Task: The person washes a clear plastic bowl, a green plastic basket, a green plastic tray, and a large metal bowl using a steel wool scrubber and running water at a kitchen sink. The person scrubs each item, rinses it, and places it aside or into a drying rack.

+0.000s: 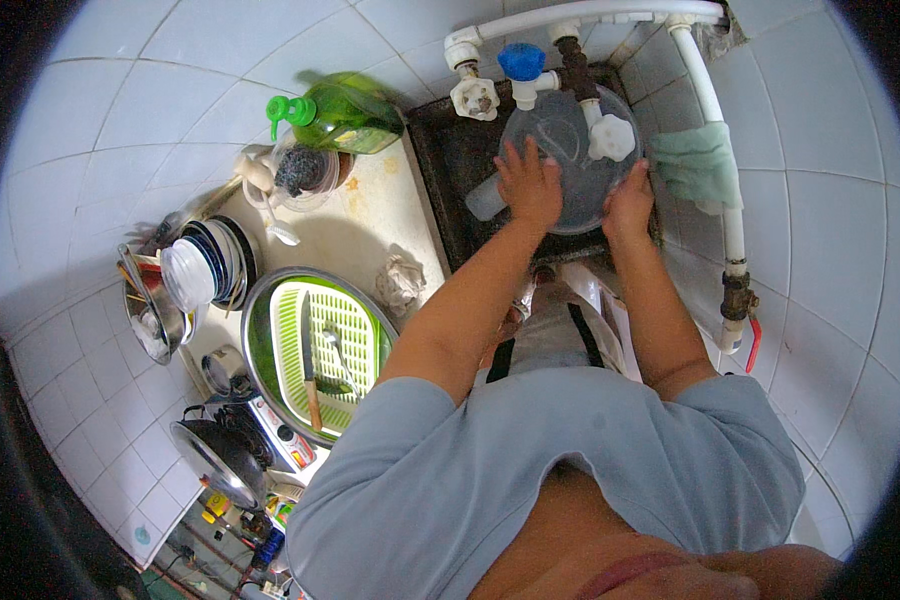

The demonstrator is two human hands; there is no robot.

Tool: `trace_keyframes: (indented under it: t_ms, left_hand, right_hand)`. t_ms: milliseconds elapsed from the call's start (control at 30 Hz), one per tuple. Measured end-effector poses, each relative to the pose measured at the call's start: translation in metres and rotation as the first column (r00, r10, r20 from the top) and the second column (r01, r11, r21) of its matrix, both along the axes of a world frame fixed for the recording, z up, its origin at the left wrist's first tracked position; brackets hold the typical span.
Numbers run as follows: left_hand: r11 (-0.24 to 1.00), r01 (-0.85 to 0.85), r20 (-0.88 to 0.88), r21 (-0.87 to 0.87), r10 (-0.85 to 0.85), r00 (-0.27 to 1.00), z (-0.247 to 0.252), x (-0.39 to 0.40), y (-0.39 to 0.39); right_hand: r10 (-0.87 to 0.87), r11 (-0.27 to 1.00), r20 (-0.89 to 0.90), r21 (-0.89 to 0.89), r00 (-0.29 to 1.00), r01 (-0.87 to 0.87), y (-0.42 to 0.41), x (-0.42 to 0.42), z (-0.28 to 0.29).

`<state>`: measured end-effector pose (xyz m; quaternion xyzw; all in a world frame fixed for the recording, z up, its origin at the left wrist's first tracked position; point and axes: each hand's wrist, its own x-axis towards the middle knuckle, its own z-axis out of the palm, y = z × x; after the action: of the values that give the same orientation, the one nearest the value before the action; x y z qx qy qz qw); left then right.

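Note:
A round translucent plastic vessel [592,199] sits in the dark sink [438,157] under the taps. My right hand [630,202] grips its right rim, the thumb side uppermost. Across the left part of the vessel lies my left hand [531,187], palm down with fingers spread. Beside that hand a pale translucent stub [486,199] sticks out to the left; whether it is the vessel's handle or a separate cup I cannot tell. A white tap knob [611,137] hangs over the vessel and hides part of it.
Above the sink run a white pipe [600,9], a blue valve knob [522,61] and another white knob [474,99]. A green cloth [694,166] hangs on the right pipe. Leftward stand a green soap bottle [352,112], stacked bowls [221,259] and a basket [360,322] holding a knife [308,337].

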<state>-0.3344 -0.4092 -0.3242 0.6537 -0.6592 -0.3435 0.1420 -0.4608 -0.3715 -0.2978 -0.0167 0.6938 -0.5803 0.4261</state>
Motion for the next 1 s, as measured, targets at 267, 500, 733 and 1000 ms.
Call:
trace_keyframes:
  t_ms: [267,500,733,1000]
  left_hand:
    - [0.921,0.155,0.023,-0.356,-0.157,0.987,0.020,-0.019,0.022]
    - [0.795,0.351,-0.077,-0.496,-0.442,0.894,0.013,-0.021,-0.017]
    - [0.981,0.188,-0.046,-0.039,-0.190,0.981,0.028,-0.046,-0.045]
    - [0.735,0.335,0.147,-0.590,-0.310,0.939,0.015,-0.024,0.002]
  right_hand:
    - [0.044,0.999,-0.075,-0.017,0.996,-0.045,0.003,0.019,-0.012]
    - [0.180,0.960,-0.362,-0.137,0.915,-0.243,-0.004,0.008,-0.021]
    - [0.283,0.920,-0.074,-0.261,0.956,-0.292,0.004,0.028,-0.014]
    - [0.350,0.920,0.289,-0.286,0.891,-0.269,-0.013,0.010,-0.003]
